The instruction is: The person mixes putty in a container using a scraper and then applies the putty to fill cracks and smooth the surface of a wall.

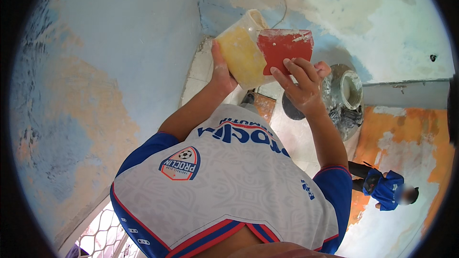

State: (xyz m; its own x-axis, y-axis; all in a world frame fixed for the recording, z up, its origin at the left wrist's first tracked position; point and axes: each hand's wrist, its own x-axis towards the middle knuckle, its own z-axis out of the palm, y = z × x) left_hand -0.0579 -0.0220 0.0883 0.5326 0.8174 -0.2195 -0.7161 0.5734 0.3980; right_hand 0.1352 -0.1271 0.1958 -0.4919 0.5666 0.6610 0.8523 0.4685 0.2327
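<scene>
My left hand (223, 70) is closed around the side of a plastic tub (239, 52), yellow and whitish, which is tilted and smeared with pale paste near its rim. In my right hand (307, 85) is a flat red putty spreader (286, 50), with my fingers laid across its lower part. White paste clings to the spreader's far edge. Its left side overlaps the tub in the view; I cannot tell whether the two touch. The tub's contents are mostly hidden. Pale smudges show on my right fingers.
Patchy blue wall (119, 33) rises close on my left, another patchy wall (382, 14) ahead. A paste-smeared bucket (353, 90) stands on the floor to the right, beside a dark round thing (292, 107). Another person in blue (387, 188) stands farther right, near an orange-and-white wall (406, 138).
</scene>
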